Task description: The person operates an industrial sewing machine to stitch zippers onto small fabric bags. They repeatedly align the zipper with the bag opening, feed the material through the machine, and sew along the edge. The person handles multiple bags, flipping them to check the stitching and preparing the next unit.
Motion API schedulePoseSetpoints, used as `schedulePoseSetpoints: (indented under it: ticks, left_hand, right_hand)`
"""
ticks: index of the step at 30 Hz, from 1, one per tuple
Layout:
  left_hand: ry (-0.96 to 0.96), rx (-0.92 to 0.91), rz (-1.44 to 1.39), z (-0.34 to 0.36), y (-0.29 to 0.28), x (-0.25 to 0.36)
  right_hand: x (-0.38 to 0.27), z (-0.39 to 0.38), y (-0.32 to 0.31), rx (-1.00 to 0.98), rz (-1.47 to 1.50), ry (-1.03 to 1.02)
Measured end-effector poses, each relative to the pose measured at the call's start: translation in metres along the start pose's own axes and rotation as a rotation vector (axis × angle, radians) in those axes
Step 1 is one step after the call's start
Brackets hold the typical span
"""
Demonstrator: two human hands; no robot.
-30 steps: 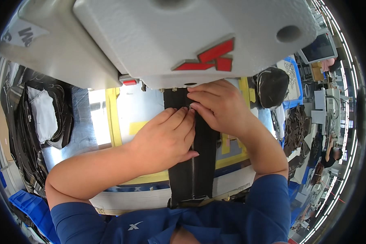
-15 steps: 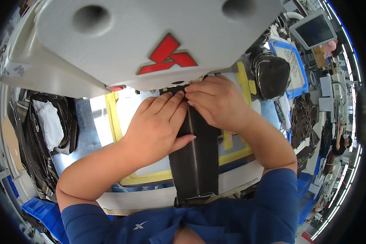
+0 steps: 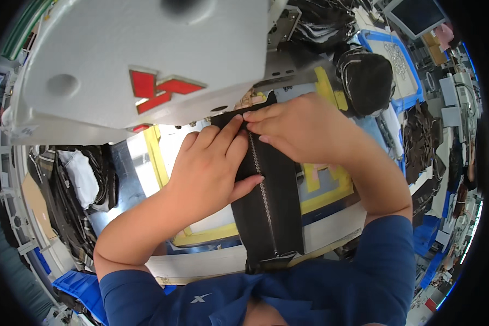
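A long black fabric panel [image 3: 282,212] lies lengthwise in front of me, with a metal zipper [image 3: 265,204] running down its middle. My left hand [image 3: 205,163] rests on the panel's left side, fingers stretched forward and thumb spread across the zipper. From the right, my right hand [image 3: 304,130] lies over the panel's far part, its fingers extended left to the zipper's upper end. The fingertips of both hands nearly meet there. Beyond them stands a big grey machine head [image 3: 108,60] with a red emblem; its underside hides what is below it.
Yellow tape [image 3: 206,237] borders the pale work surface. Dark zippered pieces [image 3: 65,201] are piled at the left, above a blue crate [image 3: 81,290]. A black pouch [image 3: 367,81] sits at the far right beside a blue-rimmed tray [image 3: 418,81] of small parts. A monitor [image 3: 415,16] stands beyond.
The view has shifted, so the machine head now appears farther left and more of the far right shows. Both hands stay on the panel, their fingertips still close together at the zipper.
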State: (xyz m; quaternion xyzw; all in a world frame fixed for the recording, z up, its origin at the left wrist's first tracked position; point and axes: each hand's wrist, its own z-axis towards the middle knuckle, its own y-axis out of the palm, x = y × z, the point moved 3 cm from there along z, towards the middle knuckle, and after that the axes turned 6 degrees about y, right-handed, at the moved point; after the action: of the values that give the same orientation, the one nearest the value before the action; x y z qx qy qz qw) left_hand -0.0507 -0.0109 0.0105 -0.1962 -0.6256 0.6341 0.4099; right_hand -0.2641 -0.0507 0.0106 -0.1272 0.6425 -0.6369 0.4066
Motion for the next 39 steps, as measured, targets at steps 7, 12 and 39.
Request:
schedulePoseSetpoints:
  ticks: [7,12,39]
  left_hand:
    - [0.027,0.025,0.047,-0.001,0.001,0.001]
    - [-0.002,0.042,0.070,0.001,-0.002,-0.001]
    - [-0.119,-0.043,0.041,-0.006,-0.013,-0.019]
  right_hand:
    - [-0.002,0.007,-0.001,-0.057,0.000,0.077]
    - [-0.013,0.017,-0.007,-0.077,0.014,0.122]
    - [-0.027,0.039,0.007,-0.051,-0.043,0.065]
